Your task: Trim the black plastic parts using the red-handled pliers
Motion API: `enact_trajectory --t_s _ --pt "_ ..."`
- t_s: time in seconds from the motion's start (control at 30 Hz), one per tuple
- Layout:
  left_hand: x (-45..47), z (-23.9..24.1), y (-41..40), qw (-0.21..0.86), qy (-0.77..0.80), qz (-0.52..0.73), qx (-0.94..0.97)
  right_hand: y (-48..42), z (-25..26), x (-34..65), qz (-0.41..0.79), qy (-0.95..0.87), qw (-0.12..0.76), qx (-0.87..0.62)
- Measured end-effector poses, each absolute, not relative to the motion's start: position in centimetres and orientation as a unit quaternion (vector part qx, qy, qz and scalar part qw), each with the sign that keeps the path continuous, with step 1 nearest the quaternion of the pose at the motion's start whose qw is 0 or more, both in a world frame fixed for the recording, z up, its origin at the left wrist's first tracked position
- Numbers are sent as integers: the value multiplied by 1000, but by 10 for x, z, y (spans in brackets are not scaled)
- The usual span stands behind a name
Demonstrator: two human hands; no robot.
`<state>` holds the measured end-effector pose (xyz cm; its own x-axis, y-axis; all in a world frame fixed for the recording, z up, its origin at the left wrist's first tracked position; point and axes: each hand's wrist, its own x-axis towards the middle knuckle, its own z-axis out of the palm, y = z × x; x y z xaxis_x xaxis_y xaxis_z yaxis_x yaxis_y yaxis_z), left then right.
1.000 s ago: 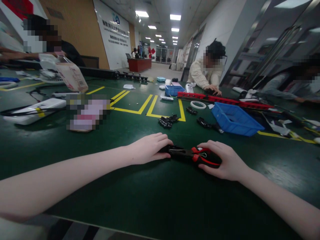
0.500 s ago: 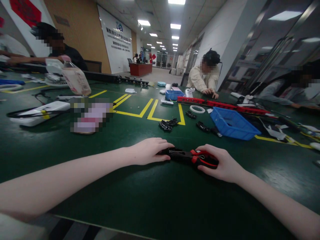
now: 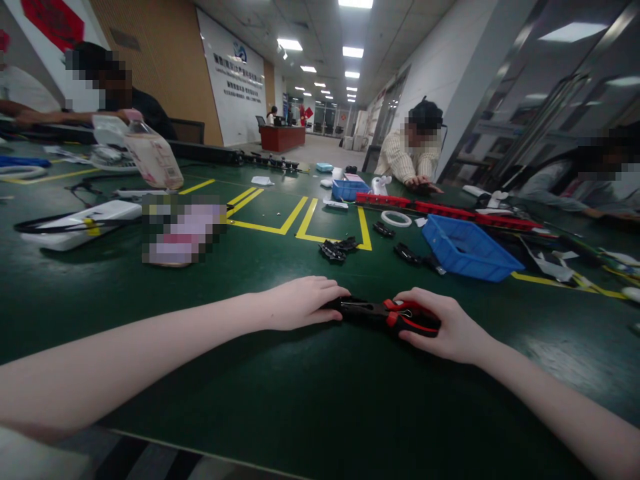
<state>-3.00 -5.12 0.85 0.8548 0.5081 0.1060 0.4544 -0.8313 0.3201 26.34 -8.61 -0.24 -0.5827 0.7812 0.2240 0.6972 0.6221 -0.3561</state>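
Observation:
My right hand (image 3: 450,325) is closed around the red and black handles of a pair of pliers (image 3: 393,315), just above the green table (image 3: 310,393). The jaws point left, toward my left hand (image 3: 305,303), which pinches a small black part (image 3: 336,304). That part meets the plier jaws, and my fingers cover most of it, so its exact kind is hidden. Beyond my hands lie a cluster of black plastic pieces (image 3: 337,249) and another black piece (image 3: 407,253) beside a blue bin (image 3: 467,248).
At the left are a white device with a black cord (image 3: 80,227), a phone (image 3: 187,233) and a tilted bottle (image 3: 153,152). A red strip (image 3: 450,212) and a tape roll (image 3: 396,219) lie farther back. Co-workers sit around the table, one across from me (image 3: 413,150).
The view has shifted very slightly. The pliers' handles look a little wider apart, while both my hands keep nearly the same place and grip.

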Motion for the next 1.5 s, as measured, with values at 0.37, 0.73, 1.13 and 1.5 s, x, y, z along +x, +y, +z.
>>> enact_trajectory --t_s 0.37,0.73,1.13,1.5 --pt "-29 8 -51 130 250 92 955 -91 -2 263 -179 -902 205 -336" --pt "-28 7 -51 152 265 93 948 -89 -2 262 24 -900 171 -400" --pt "-31 5 -50 187 289 106 933 -85 3 260 152 -869 137 -451" --pt "-29 7 -50 185 292 103 933 -87 -4 264 -89 -894 174 -404"
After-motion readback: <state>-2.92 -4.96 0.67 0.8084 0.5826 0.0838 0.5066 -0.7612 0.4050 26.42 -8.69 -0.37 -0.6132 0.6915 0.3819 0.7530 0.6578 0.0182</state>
